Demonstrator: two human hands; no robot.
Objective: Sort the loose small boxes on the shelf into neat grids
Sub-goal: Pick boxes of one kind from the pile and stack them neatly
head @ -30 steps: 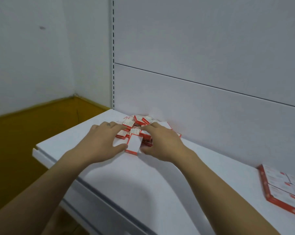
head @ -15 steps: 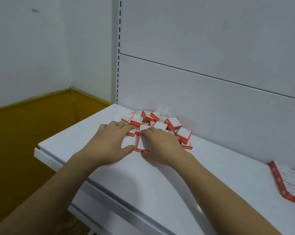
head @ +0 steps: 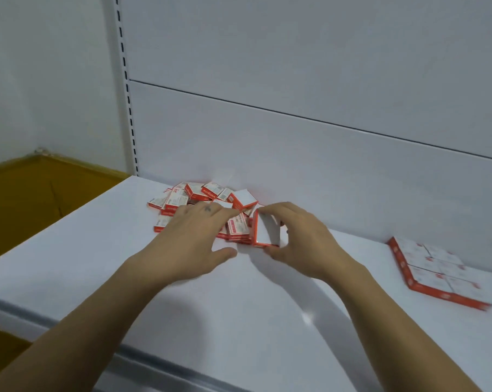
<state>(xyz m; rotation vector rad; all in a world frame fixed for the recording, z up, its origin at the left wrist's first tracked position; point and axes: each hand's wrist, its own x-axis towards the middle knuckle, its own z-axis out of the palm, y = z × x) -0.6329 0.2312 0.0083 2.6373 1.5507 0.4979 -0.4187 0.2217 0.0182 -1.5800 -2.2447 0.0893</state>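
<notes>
Red-and-white small cardboard boxes [head: 205, 205] heaped loose on white shelf [head: 239, 306] | one flat grid [head: 434, 270] laid | right hand [head: 301, 244] fingers pinch one box [head: 266, 232] | left hand [head: 191, 239] spread wide | most unsorted

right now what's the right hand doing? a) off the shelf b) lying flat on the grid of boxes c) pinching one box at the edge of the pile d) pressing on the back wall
c: the right hand pinches one box, tilted up on edge, at the right side of the pile.
</notes>
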